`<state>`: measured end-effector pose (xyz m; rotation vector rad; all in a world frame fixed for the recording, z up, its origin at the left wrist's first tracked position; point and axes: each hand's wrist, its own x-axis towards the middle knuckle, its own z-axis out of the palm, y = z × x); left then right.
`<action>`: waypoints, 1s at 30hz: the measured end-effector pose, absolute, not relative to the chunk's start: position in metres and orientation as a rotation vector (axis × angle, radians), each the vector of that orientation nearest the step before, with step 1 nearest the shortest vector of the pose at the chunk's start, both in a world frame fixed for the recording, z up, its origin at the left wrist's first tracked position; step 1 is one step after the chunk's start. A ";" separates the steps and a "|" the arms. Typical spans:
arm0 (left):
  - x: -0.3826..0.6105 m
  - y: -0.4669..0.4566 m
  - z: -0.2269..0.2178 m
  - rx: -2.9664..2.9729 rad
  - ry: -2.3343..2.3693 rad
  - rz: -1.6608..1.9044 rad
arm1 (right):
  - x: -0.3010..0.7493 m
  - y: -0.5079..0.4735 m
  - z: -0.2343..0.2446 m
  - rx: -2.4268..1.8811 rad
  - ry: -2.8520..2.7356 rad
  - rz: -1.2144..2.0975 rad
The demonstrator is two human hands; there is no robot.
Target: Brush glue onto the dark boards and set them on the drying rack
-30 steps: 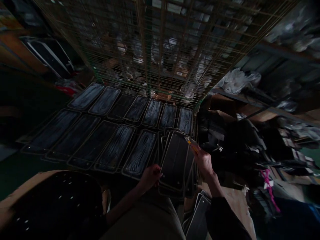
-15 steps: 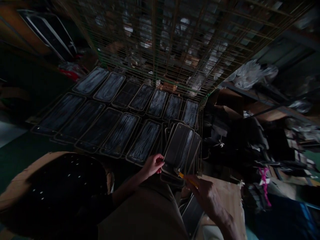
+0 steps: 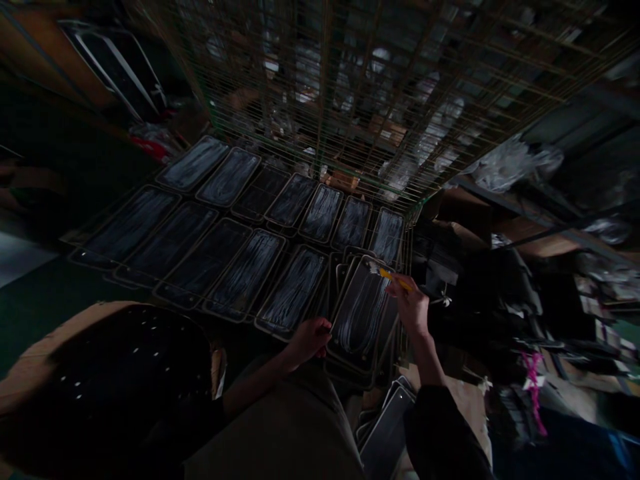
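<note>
My left hand (image 3: 310,339) grips the near left edge of a dark rectangular panel (image 3: 357,313) lying on top of a small stack. My right hand (image 3: 413,307) holds a small yellow-handled brush (image 3: 387,274) with its tip at the panel's far right corner. Whitish streaks cover much of the panel's surface. Two rows of similar streaked panels (image 3: 240,273) lie side by side to the left and beyond.
A wire mesh rack (image 3: 360,100) rises behind the panels. More bare panels (image 3: 390,427) are stacked near my right arm. Cluttered shelves and bags (image 3: 510,293) fill the right side. A dark box (image 3: 110,373) with small holes sits at the near left.
My right hand swept the brush from the panel's near end back up to its far corner, leaving more white streaks. My left hand has kept its hold on the panel's edge.
</note>
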<state>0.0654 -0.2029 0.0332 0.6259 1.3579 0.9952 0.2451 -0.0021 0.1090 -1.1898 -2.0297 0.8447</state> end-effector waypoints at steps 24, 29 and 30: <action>0.067 -0.202 0.040 0.600 1.383 1.039 | 0.290 -0.054 0.121 -1.175 -2.076 1.288; 0.069 -0.203 0.039 0.570 1.396 1.026 | 0.277 0.007 0.113 -1.162 -2.156 0.789; 0.070 -0.203 0.038 0.571 1.393 1.029 | 0.274 0.013 0.111 -1.158 -2.186 0.743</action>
